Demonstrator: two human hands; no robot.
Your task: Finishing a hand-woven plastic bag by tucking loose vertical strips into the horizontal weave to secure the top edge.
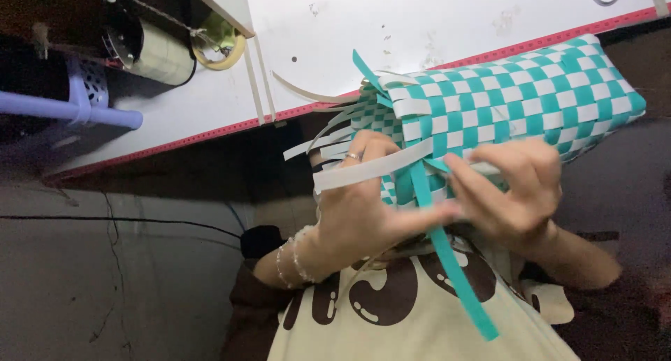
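Mid-weave: left hand pinches a teal strip at the checkered basket edge; right hand grips a white strip, needing tucking.

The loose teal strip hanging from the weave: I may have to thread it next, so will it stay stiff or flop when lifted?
The teal strip hangs nearly straight below the hands, so it probably springs rather than flops. Flat and thin, it is likely light. The white strips fan out unsupported from the woven basket, suggesting similar springiness.
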